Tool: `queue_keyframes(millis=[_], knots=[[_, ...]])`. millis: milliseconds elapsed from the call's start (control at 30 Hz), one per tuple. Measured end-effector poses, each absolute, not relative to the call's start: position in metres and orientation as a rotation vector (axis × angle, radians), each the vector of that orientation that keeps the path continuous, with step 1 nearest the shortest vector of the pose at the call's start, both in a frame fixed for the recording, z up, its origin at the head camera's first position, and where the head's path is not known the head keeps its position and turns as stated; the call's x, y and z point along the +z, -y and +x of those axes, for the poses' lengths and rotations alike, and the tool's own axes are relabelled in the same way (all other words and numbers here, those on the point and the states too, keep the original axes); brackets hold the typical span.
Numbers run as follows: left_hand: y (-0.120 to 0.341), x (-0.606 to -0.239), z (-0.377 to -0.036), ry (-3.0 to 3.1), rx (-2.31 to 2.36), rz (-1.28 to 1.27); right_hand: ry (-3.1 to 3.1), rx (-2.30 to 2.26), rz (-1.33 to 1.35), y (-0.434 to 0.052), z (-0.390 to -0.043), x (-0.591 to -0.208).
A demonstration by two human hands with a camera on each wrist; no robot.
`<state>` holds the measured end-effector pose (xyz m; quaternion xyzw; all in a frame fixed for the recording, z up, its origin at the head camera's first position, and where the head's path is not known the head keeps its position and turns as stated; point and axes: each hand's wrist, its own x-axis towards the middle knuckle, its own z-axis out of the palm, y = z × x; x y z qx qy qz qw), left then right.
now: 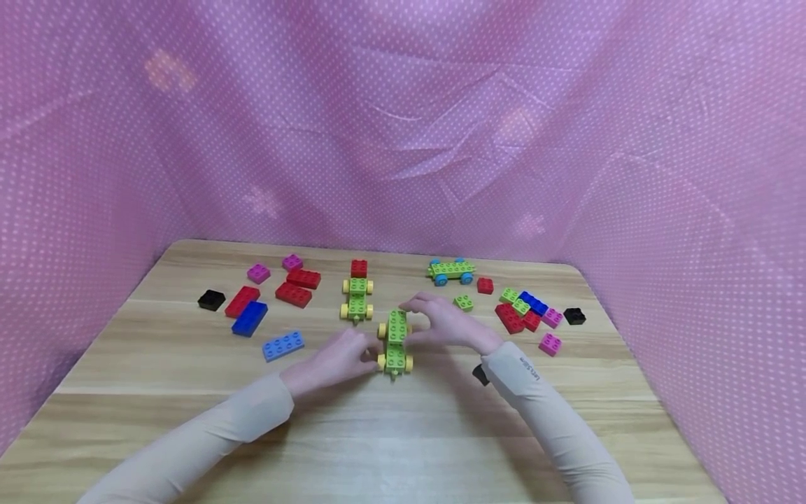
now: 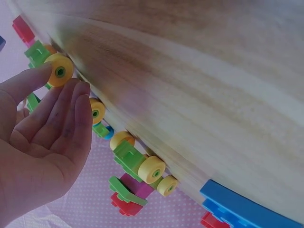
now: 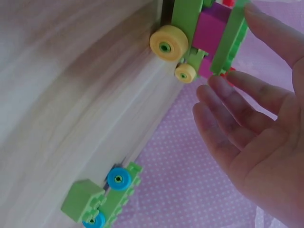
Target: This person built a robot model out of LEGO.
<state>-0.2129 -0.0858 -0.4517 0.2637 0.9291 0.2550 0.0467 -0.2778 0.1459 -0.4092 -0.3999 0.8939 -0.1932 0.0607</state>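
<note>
Pinching a yellow wheel (image 2: 61, 72), the left grip (image 1: 343, 357) is narrow; the wider right grip (image 1: 441, 322) clasps a green block (image 1: 397, 327).

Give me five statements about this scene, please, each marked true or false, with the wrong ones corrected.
1. The left hand and the right hand are both at the nearer yellow-wheeled car. True.
2. Nothing blue lies to the left of the hands. False: a light blue brick does.
3. The blue-wheeled car stands near the back edge of the table. True.
4. Every black piece is on the right. False: one black brick lies far left.
5. The backdrop is striped. False: the pink fabric has pale dots.
</note>
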Motion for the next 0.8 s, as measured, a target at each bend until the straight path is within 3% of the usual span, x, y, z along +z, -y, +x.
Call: queue_keyframes(millis=[333,800], knots=[[0.086,-0.454,-0.213,-2.857,0.766,0.846,-2.793,-0.642,-1.260,-0.170,-0.296,-0.391],[0.087,-0.455,-0.214,-2.854,0.768,0.846,-2.955,-0.821,-0.912,-0.223,-0.352,-0.381]])
